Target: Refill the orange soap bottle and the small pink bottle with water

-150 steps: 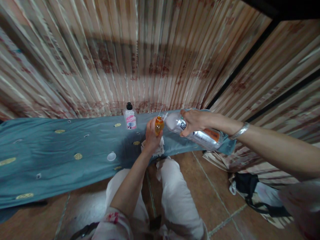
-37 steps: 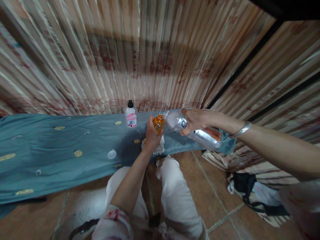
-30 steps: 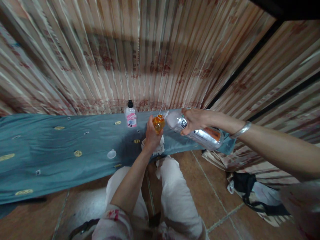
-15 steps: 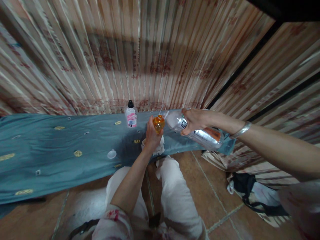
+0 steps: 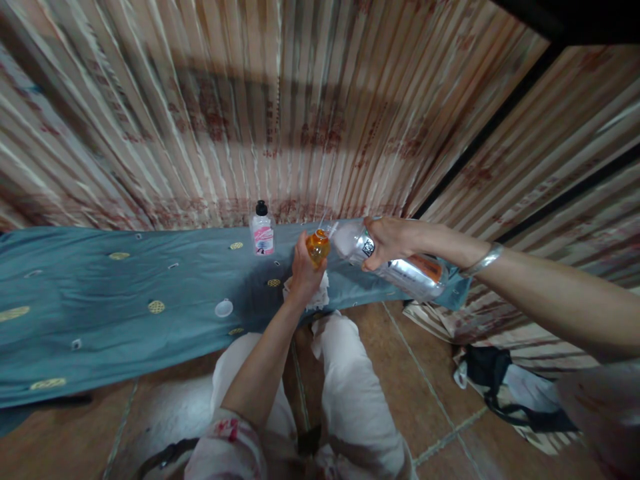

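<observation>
My left hand (image 5: pixel 303 272) is wrapped round a small amber bottle (image 5: pixel 319 247), its mouth facing up and to the right. A large clear plastic bottle (image 5: pixel 417 277) lies tilted in my right hand (image 5: pixel 387 243), which grips it near the neck. This bottle has a silver and orange label, and its mouth meets or nearly meets the amber bottle's opening. Whether liquid passes between them I cannot tell. Beneath my left hand is a crumpled white tissue (image 5: pixel 323 297), partly hidden. To the left stands a clear bottle with a pink label and black cap (image 5: pixel 263 233).
A blue-green cloth (image 5: pixel 190 273) with yellow patterns covers the long surface before me. Pleated curtains (image 5: pixel 240 120) hang right behind it. On the tiled floor (image 5: pixel 400 373) at the right lies a black and white bundle (image 5: pixel 500 380).
</observation>
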Demonstrator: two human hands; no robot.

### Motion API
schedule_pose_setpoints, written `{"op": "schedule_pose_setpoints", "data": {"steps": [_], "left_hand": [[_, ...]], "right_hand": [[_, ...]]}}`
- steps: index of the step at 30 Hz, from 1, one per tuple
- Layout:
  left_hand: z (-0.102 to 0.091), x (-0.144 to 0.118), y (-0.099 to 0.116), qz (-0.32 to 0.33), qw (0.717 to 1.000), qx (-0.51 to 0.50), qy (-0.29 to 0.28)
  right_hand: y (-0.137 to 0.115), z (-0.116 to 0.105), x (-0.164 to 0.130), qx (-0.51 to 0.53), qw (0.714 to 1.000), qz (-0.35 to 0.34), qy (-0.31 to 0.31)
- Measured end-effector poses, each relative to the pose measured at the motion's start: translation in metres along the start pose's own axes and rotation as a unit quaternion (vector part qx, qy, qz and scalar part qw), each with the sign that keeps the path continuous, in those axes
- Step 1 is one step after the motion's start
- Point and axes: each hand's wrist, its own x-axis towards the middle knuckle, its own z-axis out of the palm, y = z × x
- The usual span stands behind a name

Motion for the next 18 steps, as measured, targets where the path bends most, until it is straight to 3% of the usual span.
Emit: {"op": "schedule_pose_setpoints", "data": {"steps": [18], "left_hand": [[-0.0006,0.0005,0.0003,-0.004,1.000,0.019,0.000]], "right_hand": [[0.0015,0.0027,0.0021,0.008,1.000,0.008,0.013]]}}
